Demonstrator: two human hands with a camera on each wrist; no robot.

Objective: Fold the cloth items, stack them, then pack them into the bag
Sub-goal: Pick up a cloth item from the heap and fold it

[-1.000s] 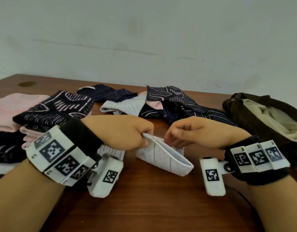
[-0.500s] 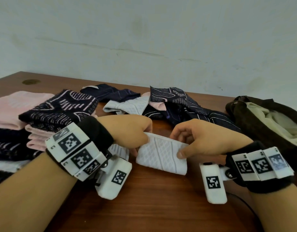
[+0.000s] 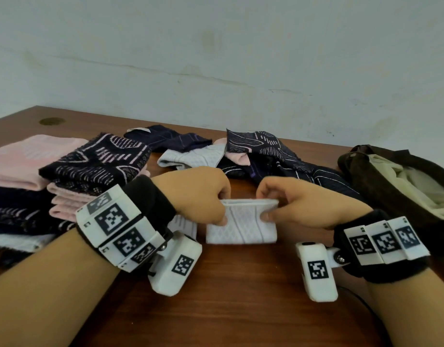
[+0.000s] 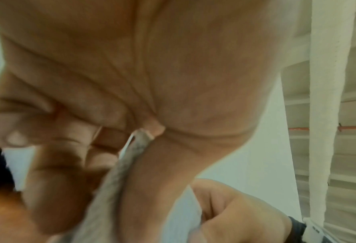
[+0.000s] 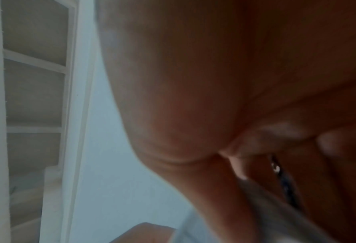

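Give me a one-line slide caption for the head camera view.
Both hands, left hand and right hand, pinch a folded white cloth above the wooden table.

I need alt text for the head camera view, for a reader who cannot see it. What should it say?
Two hands, the left hand and the right hand, pinch the top corners of a small folded white cloth above a wooden table. Folded pink and dark patterned cloths are stacked at the left, unfolded ones lie behind, and an open brown bag sits at the right.

Folded stack (image 3: 65, 176) on table (image 3: 228, 309) left, loose cloths (image 3: 253, 156) behind centre, bag (image 3: 403, 186) right
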